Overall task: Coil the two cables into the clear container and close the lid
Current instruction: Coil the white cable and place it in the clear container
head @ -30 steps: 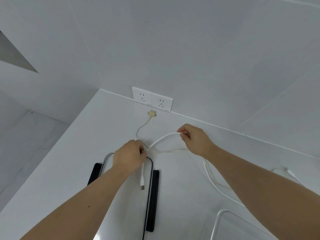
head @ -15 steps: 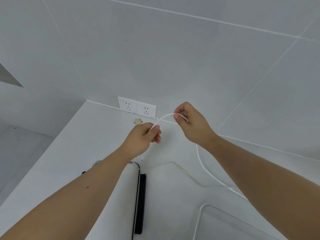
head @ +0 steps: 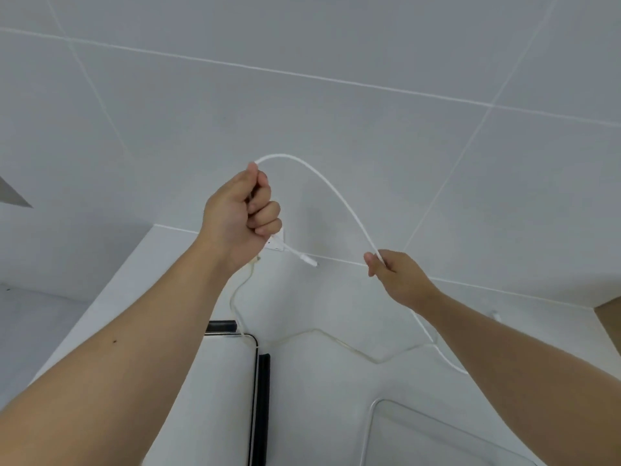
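Note:
My left hand (head: 240, 213) is raised in a fist around a white cable (head: 331, 191), whose plug end hangs out just below the fist. The cable arches up and over to my right hand (head: 393, 275), which pinches it lower down; from there it drops behind my right forearm to the white counter (head: 319, 398). A thinner, cream-coloured cable (head: 336, 339) lies loose on the counter, running from the wall past the lid. The clear container (head: 379, 406) shows only its rounded rim at the bottom right. Its lid (head: 228, 381), with black clips, lies at the bottom centre.
A white wall socket (head: 277, 242) sits just behind my left fist, mostly hidden. The tiled wall rises right behind the counter. The counter's left edge drops to the floor. A brown surface shows at the far right edge.
Both hands have risen and moved apart. My left hand has lifted higher with the plug end, and my right hand has slid down the white cable, which makes a tall arch between them.

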